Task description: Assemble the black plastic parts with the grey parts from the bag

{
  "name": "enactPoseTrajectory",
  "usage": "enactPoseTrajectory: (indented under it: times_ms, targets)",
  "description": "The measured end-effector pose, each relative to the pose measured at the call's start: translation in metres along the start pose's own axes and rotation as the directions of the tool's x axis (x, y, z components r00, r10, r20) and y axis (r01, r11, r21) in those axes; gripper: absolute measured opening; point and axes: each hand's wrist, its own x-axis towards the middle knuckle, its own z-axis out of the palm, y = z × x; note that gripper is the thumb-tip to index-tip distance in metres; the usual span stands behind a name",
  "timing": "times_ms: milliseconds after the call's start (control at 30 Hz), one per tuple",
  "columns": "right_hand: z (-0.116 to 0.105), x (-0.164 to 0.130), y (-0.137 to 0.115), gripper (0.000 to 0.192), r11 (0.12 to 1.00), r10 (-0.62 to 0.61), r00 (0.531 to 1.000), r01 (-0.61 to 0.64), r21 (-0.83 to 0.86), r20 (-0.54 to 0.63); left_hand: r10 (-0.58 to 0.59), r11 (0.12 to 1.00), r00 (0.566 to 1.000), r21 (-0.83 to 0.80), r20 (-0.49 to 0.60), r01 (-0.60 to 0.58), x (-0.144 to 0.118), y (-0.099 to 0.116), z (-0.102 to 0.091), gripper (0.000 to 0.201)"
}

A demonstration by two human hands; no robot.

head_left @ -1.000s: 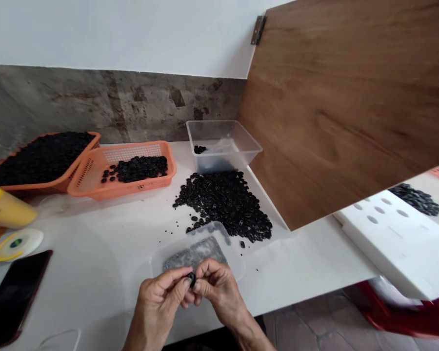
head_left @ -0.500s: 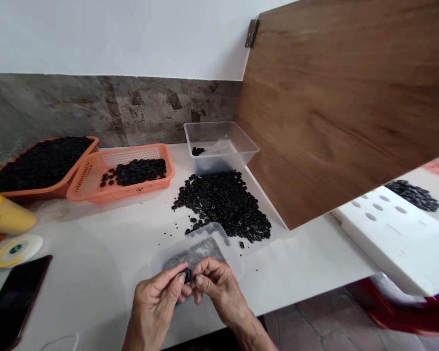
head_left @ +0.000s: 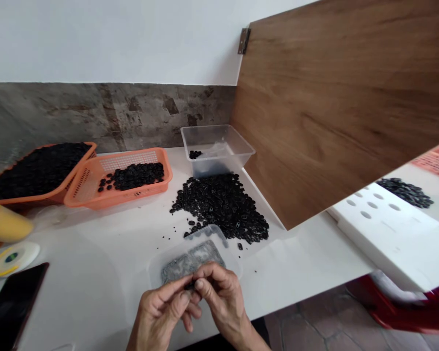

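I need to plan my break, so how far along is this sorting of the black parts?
Looks early to midway. Done: one orange basket is heaped with black parts, a second basket holds a modest batch. In hand: the left hand and right hand pinch one small black piece together above a shallow clear tray. Left: a large loose pile on the white table; the clear tub holds only a few.

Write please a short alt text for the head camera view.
Two bare hands, left hand and right hand, pinch a small black part together over a clear tray on a white table, near a pile of black parts.
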Motion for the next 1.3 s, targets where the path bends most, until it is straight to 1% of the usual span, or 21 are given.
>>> enactPoseTrajectory:
  times_ms: [100, 200, 267, 300, 400, 467, 533, 633, 667, 800, 867, 933, 1000, 1033, 1100, 1133, 1167, 1200, 1267, 1300]
  targets:
    - [0.004, -0.001, -0.003, 0.02, 0.993, 0.059, 0.998, -0.062, 0.101, 0.031, 0.006, 0.999, 1.0, 0.035, -0.026, -0.005, -0.004, 0.002, 0.001, 0.036]
    - [0.005, -0.001, -0.003, 0.02, 0.969, 0.08, 0.995, -0.093, 0.229, 0.066, 0.016, 0.996, 0.998, 0.085, -0.055, -0.011, -0.004, 0.002, -0.001, 0.036]
    - [0.003, -0.002, -0.002, 0.021, 0.963, 0.073, 0.994, -0.09, 0.255, 0.077, 0.012, 0.994, 0.997, 0.111, -0.07, -0.004, -0.004, 0.002, -0.005, 0.037]
    - [0.002, -0.003, -0.001, 0.023, 0.967, 0.065, 0.994, -0.084, 0.24, 0.083, 0.013, 0.992, 0.997, 0.124, -0.077, -0.003, -0.004, 0.001, -0.006, 0.037]
    - [-0.002, -0.006, 0.002, 0.033, 0.993, 0.011, 0.994, -0.024, 0.119, 0.11, 0.04, 0.983, 0.996, 0.181, -0.083, -0.024, -0.003, -0.001, -0.012, 0.035]
    - [-0.002, -0.008, 0.002, 0.04, 0.998, -0.059, 0.991, 0.06, -0.001, 0.118, 0.04, 0.974, 0.997, 0.224, -0.065, -0.024, -0.003, -0.003, -0.016, 0.034]
    - [-0.002, -0.008, -0.001, 0.039, 0.982, -0.112, 0.985, 0.13, -0.137, 0.133, 0.018, 0.97, 0.999, 0.243, -0.048, -0.006, -0.002, -0.004, -0.019, 0.034]
    - [0.0, -0.006, -0.007, 0.02, 0.931, -0.116, 0.974, 0.175, -0.32, 0.195, -0.007, 0.973, 1.0, 0.229, -0.029, 0.014, 0.0, -0.008, -0.022, 0.034]
    - [0.0, -0.004, -0.009, 0.016, 0.912, -0.113, 0.968, 0.19, -0.363, 0.222, -0.014, 0.975, 1.0, 0.221, -0.02, 0.018, 0.001, -0.009, -0.022, 0.035]
    - [-0.003, 0.001, -0.007, 0.019, 0.809, -0.19, 0.937, 0.319, -0.494, 0.294, -0.043, 0.976, 0.998, 0.214, 0.036, 0.034, 0.01, -0.011, -0.019, 0.041]
    - [-0.004, 0.003, -0.001, 0.02, 0.758, -0.221, 0.922, 0.367, -0.539, 0.317, -0.046, 0.976, 0.998, 0.216, 0.037, 0.037, 0.015, -0.013, -0.016, 0.044]
    - [-0.005, 0.006, 0.005, 0.021, 0.72, -0.236, 0.914, 0.393, -0.572, 0.331, -0.036, 0.981, 0.999, 0.191, 0.004, 0.035, 0.017, -0.017, -0.013, 0.046]
    - [-0.005, 0.007, 0.011, 0.02, 0.7, -0.25, 0.917, 0.393, -0.596, 0.311, -0.007, 0.989, 0.999, 0.145, -0.046, 0.014, 0.019, -0.021, -0.009, 0.045]
    - [-0.005, 0.007, 0.012, 0.022, 0.696, -0.259, 0.924, 0.381, -0.608, 0.283, 0.005, 0.992, 0.999, 0.123, -0.054, 0.002, 0.02, -0.023, -0.007, 0.044]
    - [-0.01, 0.004, 0.014, 0.037, 0.692, -0.302, 0.93, 0.364, -0.623, 0.208, 0.002, 0.997, 0.999, 0.083, -0.044, 0.002, 0.027, -0.02, -0.005, 0.041]
    - [-0.014, 0.001, 0.014, 0.046, 0.69, -0.331, 0.93, 0.356, -0.631, 0.163, 0.006, 0.998, 0.999, 0.063, -0.054, -0.002, 0.034, -0.015, -0.006, 0.04]
    - [-0.02, -0.001, 0.013, 0.05, 0.686, -0.362, 0.924, 0.354, -0.635, 0.124, 0.016, 0.999, 0.997, 0.041, -0.074, -0.013, 0.043, -0.006, -0.009, 0.038]
    - [-0.026, -0.004, 0.012, 0.048, 0.689, -0.379, 0.923, 0.328, -0.646, 0.065, 0.05, 0.999, 0.99, 0.016, -0.131, -0.048, 0.056, 0.008, -0.013, 0.035]
    - [-0.044, -0.009, 0.009, 0.036, 0.694, -0.369, 0.929, 0.247, -0.676, -0.04, 0.163, 0.985, 0.959, -0.015, -0.23, -0.171, 0.088, 0.044, -0.024, 0.027]
    - [-0.054, -0.011, 0.008, 0.029, 0.695, -0.351, 0.929, 0.176, -0.697, -0.115, 0.228, 0.969, 0.931, -0.029, -0.284, -0.246, 0.107, 0.063, -0.03, 0.022]
